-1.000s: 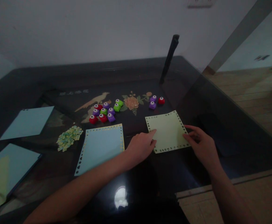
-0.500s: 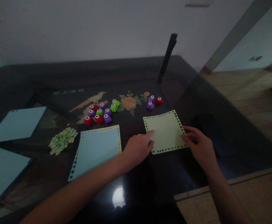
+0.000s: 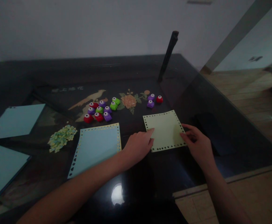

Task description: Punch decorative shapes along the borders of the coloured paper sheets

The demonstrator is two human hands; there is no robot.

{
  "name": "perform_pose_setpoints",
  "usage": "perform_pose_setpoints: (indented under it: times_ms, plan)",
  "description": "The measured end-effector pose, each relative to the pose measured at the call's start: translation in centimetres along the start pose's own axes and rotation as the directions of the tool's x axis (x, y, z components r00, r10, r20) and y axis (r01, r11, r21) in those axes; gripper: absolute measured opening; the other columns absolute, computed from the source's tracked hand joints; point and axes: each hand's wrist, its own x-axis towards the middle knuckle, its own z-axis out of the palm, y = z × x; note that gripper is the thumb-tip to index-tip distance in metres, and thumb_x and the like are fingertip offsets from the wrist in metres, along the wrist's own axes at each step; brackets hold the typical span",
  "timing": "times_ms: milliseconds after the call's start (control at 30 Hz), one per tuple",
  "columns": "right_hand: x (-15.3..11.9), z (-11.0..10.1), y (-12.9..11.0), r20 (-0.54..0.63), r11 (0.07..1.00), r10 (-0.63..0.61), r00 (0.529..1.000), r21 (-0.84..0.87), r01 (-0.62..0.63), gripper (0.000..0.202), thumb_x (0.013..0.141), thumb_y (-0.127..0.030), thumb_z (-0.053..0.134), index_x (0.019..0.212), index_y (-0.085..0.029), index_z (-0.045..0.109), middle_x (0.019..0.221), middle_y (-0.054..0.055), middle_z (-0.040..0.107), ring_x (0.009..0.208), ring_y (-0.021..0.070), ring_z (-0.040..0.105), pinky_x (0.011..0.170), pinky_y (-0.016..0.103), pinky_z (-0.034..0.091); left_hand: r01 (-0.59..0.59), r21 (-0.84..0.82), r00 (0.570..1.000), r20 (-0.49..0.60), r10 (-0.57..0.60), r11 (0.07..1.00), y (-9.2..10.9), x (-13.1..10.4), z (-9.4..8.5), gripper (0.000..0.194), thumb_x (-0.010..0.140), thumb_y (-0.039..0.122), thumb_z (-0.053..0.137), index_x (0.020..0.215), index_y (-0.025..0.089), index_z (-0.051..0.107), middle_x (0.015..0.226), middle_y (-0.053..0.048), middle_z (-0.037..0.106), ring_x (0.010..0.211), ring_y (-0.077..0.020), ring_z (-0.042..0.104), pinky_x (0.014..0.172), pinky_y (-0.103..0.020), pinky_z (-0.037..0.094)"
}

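Observation:
A pale yellow sheet of paper (image 3: 165, 129) with small shapes punched along its edges lies between my hands. My left hand (image 3: 138, 146) grips its left edge, index finger stretched over the top and thumb by the lower left side. At the right edge, my right hand (image 3: 198, 144) has its thumb on the paper and its index finger at the rim; the other fingers curl under, partly hidden. Left of my left hand is a light blue sheet (image 3: 98, 146) with punched borders, a yellow sheet showing beneath it. My left forearm covers its lower corner.
Several red, purple and green craft punches (image 3: 99, 109) cluster behind the blue sheet; two purple punches (image 3: 150, 104) and a red punch (image 3: 159, 99) stand farther right. Paper confetti (image 3: 62, 137) is heaped at left, near more blue sheets (image 3: 16, 120). A black post (image 3: 169, 56) rises at the back.
The view has shifted very slightly. Both hands keep their places on the yellow sheet, and nothing else has visibly moved.

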Motion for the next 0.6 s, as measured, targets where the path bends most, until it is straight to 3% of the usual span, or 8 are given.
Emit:
perform_pose_setpoints:
  times_ms: [367,600]
  plan:
    - [0.02,0.37,0.69,-0.008,0.976,-0.162,0.987,-0.15,0.159,0.031,0.082,-0.033,0.052,0.101,-0.018,0.072,0.077,0.007,0.069,0.056,0.0173,0.056,0.054,0.033,0.045,-0.01,0.07,1.0,0.006,0.01,0.997,0.12,0.0,0.1,0.043,0.091,0.026,0.043,0.133,0.019,0.048,0.099,-0.011,0.072,0.088,-0.0272,0.069,0.074,-0.038,0.054]
    - [0.06,0.68,0.56,0.028,0.954,-0.216,0.976,-0.206,0.217,0.03,0.085,-0.028,0.048,0.1,-0.015,0.07,0.08,0.009,0.066,0.067,0.0202,0.059,0.065,0.035,0.047,-0.005,0.112,1.0,0.03,0.001,0.994,0.26,0.04,0.0,0.045,0.091,0.026,0.043,0.136,0.018,0.045,0.105,-0.012,0.071,0.093,-0.0273,0.068,0.078,-0.039,0.054]
